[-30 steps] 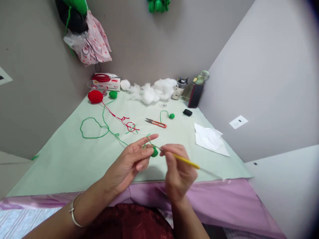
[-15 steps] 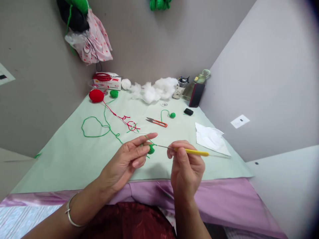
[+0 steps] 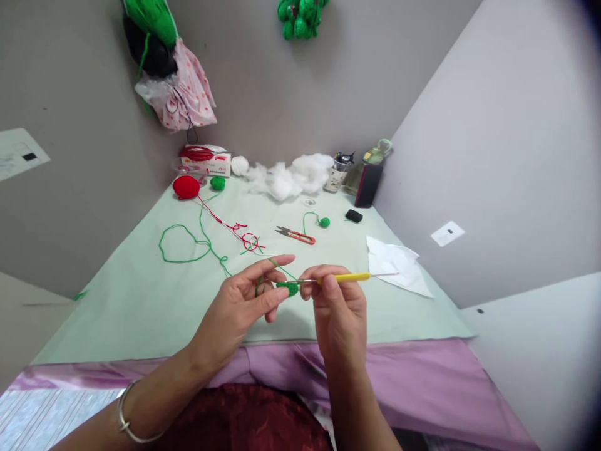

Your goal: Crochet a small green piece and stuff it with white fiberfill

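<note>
Seeing green yarn (image 3: 183, 262) lying looped at left of the frame, with the red ball (image 3: 186, 187) sitting above and trailing red yarn toward centre. Spotting the green ball (image 3: 218, 183) just beside the red one, upper left of centre.

Supporting the green piece (image 3: 288, 289) with the left hand (image 3: 230, 313) at lower centre, pinching its left side between thumb and fingers, pointing the index finger outward and carrying a green strand across it. Holding the piece above the tabletop, between both hands.

Finding stuffing (image 3: 282, 181) lying loose at upper centre and snips (image 3: 303, 237) resting just above the hands. Seeing the small ball (image 3: 324, 222) lying right of the snips, looking already rounded, with a tail curling off.

Gripping the yellow hook (image 3: 347, 277) with the right hand (image 3: 342, 307) right of centre, pinching the handle between thumb and curled fingers, pointing the metal tip leftward into or against the piece's upper edge; probably catching a stitch there, though blurring too finely to tell.

Judging the piece as partly worked: showing a compact green body already formed, but leaving strand and hook at the edge, so apparently leaving more stitches unmade. Seeing paper (image 3: 397, 266) lying farther right.
</note>
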The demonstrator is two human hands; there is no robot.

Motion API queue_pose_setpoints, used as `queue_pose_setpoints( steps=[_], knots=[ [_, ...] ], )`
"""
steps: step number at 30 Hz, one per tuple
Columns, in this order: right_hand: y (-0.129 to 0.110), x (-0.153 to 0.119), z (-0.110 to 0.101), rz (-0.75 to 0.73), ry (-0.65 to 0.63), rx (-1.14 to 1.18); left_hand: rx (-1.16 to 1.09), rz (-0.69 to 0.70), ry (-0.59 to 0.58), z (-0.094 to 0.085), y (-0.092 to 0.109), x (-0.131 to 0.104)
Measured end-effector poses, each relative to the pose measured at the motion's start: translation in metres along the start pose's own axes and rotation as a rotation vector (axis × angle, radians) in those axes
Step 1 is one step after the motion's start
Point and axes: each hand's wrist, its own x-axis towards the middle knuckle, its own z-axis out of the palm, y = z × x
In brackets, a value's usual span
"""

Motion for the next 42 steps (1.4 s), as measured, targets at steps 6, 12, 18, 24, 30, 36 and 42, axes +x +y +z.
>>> queue_pose_setpoints(
  steps=[6, 12, 18, 24, 30, 36, 42],
  knots=[
    [-0.003, -0.001, -0.001, -0.015, -0.048, 0.008, -0.010, -0.002, -0.011, -0.003, -0.001, -0.001],
    [-0.007, -0.009, -0.006, -0.160, -0.068, -0.201, 0.036, 0.032, 0.004, -0.003, 0.001, -0.003],
    [-0.013, -0.012, -0.005, -0.302, -0.133, -0.377, 0.131, 0.114, 0.056, 0.001, 0.003, -0.005],
    [-0.007, -0.011, -0.008, -0.510, -0.198, -0.505, 0.342, 0.408, 0.134, 0.002, -0.004, -0.005],
    [0.006, -0.016, -0.009, -0.749, -0.200, -0.728, 0.262, 0.420, 0.149, 0.008, -0.008, -0.006],
    [0.009, -0.018, -0.009, -0.768, -0.183, -0.792, -0.253, -0.118, -0.036, 0.003, 0.005, 0.000],
    [-0.001, -0.010, -0.002, -0.300, -0.040, -0.206, -0.238, -0.084, -0.035, 0.002, 0.008, 0.003]
  ],
)
